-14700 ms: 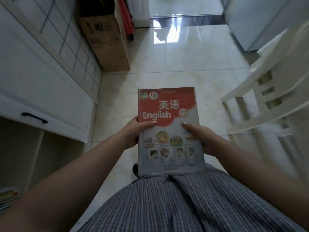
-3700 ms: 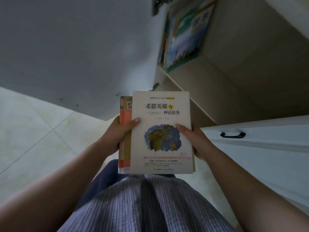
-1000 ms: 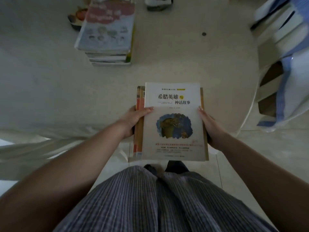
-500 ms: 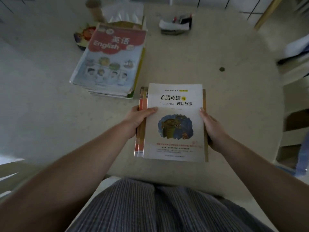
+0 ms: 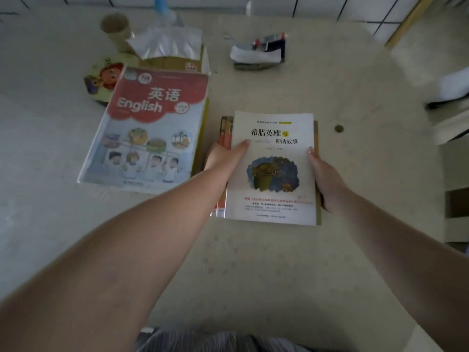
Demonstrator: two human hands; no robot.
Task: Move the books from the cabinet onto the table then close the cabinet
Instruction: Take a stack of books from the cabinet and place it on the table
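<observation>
I hold a small stack of books (image 5: pixel 272 168) flat over the beige table (image 5: pixel 253 262), its top one white with a blue and gold picture. My left hand (image 5: pixel 223 157) grips the stack's left edge, thumb on the cover. My right hand (image 5: pixel 326 177) grips its right edge. Whether the stack rests on the table or hovers just above it I cannot tell. To its left lies another pile topped by a red and blue English textbook (image 5: pixel 147 130). The cabinet is out of view.
At the table's far side stand a paper cup (image 5: pixel 115 29), a tissue box (image 5: pixel 170 50), a round cartoon fan (image 5: pixel 104 78) partly under the English book, and a tape dispenser (image 5: pixel 258 53). A coin-like disc (image 5: pixel 338 128) lies right of the stack. Chairs stand at the right edge.
Both arms have reached forward and lowered the stack over the table, beside the English book pile. My view has moved closer over the table.
</observation>
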